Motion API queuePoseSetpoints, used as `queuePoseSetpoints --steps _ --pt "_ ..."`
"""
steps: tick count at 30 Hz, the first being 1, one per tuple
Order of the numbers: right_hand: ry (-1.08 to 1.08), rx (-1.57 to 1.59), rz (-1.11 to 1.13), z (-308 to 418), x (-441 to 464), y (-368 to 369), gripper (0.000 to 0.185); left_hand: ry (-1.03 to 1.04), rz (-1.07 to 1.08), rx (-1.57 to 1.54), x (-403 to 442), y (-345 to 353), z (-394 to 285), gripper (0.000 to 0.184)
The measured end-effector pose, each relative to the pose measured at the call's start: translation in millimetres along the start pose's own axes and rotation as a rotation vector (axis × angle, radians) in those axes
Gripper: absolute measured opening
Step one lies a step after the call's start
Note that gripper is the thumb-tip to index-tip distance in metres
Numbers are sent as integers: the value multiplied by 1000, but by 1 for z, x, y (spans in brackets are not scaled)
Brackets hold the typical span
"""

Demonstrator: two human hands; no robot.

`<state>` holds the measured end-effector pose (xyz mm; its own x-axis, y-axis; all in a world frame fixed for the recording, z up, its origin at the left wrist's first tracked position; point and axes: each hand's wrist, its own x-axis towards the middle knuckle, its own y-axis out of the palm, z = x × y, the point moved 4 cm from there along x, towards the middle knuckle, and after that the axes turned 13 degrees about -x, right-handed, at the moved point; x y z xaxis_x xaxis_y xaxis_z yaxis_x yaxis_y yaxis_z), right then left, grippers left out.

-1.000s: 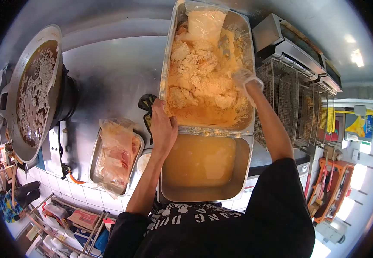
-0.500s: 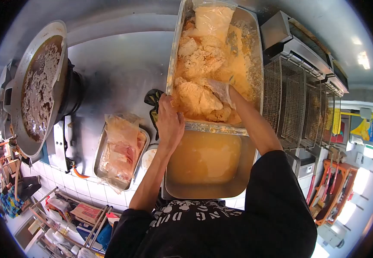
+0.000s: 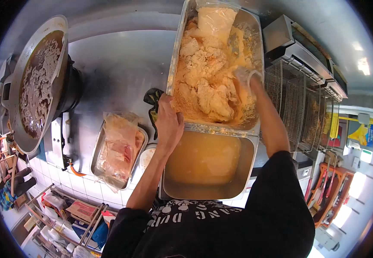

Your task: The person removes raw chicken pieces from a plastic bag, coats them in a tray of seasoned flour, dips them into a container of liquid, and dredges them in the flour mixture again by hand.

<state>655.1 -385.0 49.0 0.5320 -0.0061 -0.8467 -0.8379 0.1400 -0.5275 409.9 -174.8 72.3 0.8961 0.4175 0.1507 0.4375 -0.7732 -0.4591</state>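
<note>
My left hand [image 3: 169, 122] is wrapped over the left rim of a deep metal tray [image 3: 175, 56], near its front corner, beside a dark patterned cloth [image 3: 152, 96]. The tray holds orange-tinted flour and several coated pieces [image 3: 214, 99], with a plastic bag of pale powder [image 3: 216, 20] at its far end. Over the tray's right side is my right hand [image 3: 247, 79] in a clear plastic glove; its fingers are blurred, and whether they hold anything is unclear. Close to my body, a second metal tray [image 3: 246, 172] contains a cloudy yellow liquid [image 3: 203, 157].
On the left stands a large pan [image 3: 61, 26] of dark, foamy liquid. A small tray of bagged raw meat [image 3: 119, 152] lies left of my left forearm, beside a white round container [image 3: 147, 158]. Wire baskets [image 3: 285, 103] line the right side.
My right hand has moved from the coated pieces near the front of the tray to its right side. The front piece has shifted and turned. My left hand stays on the rim.
</note>
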Motion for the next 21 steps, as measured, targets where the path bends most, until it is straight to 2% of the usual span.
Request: queuePoseSetpoints --steps 3,5,10,12,15,21 --pt "-146 -261 50 53 -30 18 50 -46 11 7 3 0 2 60" --pt "-249 -355 84 61 -12 34 49 -13 -6 5 1 1 2 59" --pt "-408 -328 145 72 48 67 50 -26 15 41 3 1 -1 59" --pt "-443 -290 158 79 55 81 50 -55 26 40 4 1 0 59" --pt "-476 -256 172 81 56 93 51 15 1 45 3 0 0 59" --pt "-401 -439 112 32 39 35 55 18 21 -42 1 0 3 61"
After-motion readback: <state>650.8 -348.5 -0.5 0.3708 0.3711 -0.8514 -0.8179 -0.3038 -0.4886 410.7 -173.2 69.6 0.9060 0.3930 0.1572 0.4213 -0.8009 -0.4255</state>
